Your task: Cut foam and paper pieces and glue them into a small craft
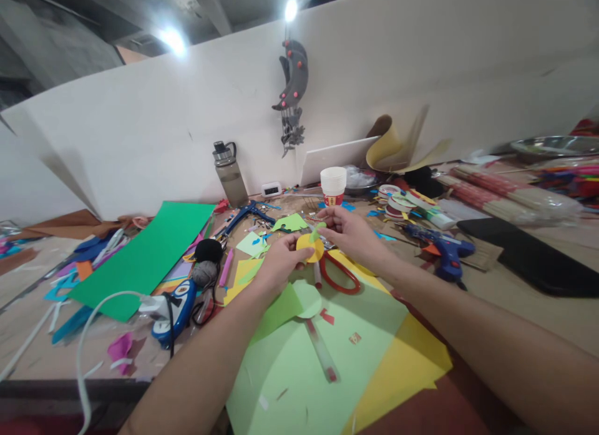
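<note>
Between the thumb and fingers of my left hand (277, 258) is a round yellow paper disc (306, 248). My right hand (349, 234) pinches a small light-green paper piece (318, 231) against the disc's upper right edge; whether it is stuck there I cannot tell. Just below lie scissors with red-orange handles (346, 288), their blades partly hidden. A pale green paper circle (306, 299) rests beneath my left wrist, beside a brighter green sheet (278, 313). A clear pen with red ends (322, 354) lies on the large pale green paper (299, 385).
Yellow paper (412, 360) sticks out under the green sheet. A blue glue gun (447, 251) sits at right, a stack of paper cups (333, 184) and a bottle (231, 179) behind. On the left are a green sheet (150, 254) and a blue-white power strip (175, 313) with cables.
</note>
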Action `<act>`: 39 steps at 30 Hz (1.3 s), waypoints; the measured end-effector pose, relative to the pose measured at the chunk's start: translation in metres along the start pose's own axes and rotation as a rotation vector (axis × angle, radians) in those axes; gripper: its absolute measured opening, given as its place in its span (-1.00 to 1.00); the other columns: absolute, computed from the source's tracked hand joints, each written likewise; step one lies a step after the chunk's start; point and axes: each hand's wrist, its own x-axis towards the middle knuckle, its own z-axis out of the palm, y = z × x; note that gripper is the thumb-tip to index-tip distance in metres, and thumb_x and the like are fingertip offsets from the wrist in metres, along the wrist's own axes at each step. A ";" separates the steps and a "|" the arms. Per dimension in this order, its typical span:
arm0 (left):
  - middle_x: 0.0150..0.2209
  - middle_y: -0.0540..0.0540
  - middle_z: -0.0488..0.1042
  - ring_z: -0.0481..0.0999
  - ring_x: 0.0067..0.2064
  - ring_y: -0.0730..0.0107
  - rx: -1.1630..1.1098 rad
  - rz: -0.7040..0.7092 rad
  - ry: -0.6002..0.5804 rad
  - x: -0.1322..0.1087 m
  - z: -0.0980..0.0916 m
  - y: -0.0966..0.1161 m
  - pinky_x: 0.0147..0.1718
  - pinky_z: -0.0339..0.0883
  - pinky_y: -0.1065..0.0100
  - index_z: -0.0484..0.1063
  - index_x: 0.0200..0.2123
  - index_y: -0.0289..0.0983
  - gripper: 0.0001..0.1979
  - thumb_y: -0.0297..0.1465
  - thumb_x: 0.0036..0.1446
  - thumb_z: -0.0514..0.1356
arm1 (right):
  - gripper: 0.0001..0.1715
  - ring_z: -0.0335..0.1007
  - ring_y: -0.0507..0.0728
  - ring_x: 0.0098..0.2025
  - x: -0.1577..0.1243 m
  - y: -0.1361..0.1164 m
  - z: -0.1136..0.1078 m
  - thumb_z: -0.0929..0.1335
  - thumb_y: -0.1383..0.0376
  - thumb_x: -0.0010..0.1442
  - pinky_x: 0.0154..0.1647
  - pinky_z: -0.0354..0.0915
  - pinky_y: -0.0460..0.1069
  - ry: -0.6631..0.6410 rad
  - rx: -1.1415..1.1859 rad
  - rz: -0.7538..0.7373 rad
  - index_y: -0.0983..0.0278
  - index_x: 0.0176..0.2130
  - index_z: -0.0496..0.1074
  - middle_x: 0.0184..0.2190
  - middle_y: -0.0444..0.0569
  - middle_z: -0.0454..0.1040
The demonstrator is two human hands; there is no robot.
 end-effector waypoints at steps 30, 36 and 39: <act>-0.50 0.01 0.44 0.33 -0.53 0.55 0.110 0.021 0.109 0.005 -0.002 -0.005 -0.62 0.13 0.51 0.46 -0.45 -0.30 -0.81 -0.30 -0.11 0.31 | -0.68 0.43 0.11 -0.29 -0.006 0.010 0.009 0.38 0.26 0.10 -0.27 0.34 0.03 -0.071 0.014 -0.065 0.21 -0.11 0.35 -0.35 -0.10 0.47; -0.49 -0.02 0.46 0.35 -0.53 0.52 0.127 0.023 0.116 0.005 -0.003 -0.005 -0.62 0.13 0.50 0.47 -0.46 -0.30 -0.85 -0.33 -0.11 0.26 | -0.64 0.40 0.10 -0.30 -0.009 0.002 0.008 0.39 0.13 0.11 -0.32 0.33 0.01 -0.081 0.120 -0.004 0.21 -0.12 0.33 -0.35 -0.11 0.44; -0.50 -0.02 0.46 0.35 -0.53 0.52 0.131 0.041 0.110 0.004 -0.002 -0.004 -0.62 0.11 0.50 0.47 -0.46 -0.30 -0.86 -0.34 -0.11 0.26 | -0.58 0.40 0.09 -0.30 -0.010 0.001 0.009 0.42 0.17 0.06 -0.28 0.33 0.02 -0.095 0.080 -0.010 0.22 -0.09 0.31 -0.31 -0.09 0.45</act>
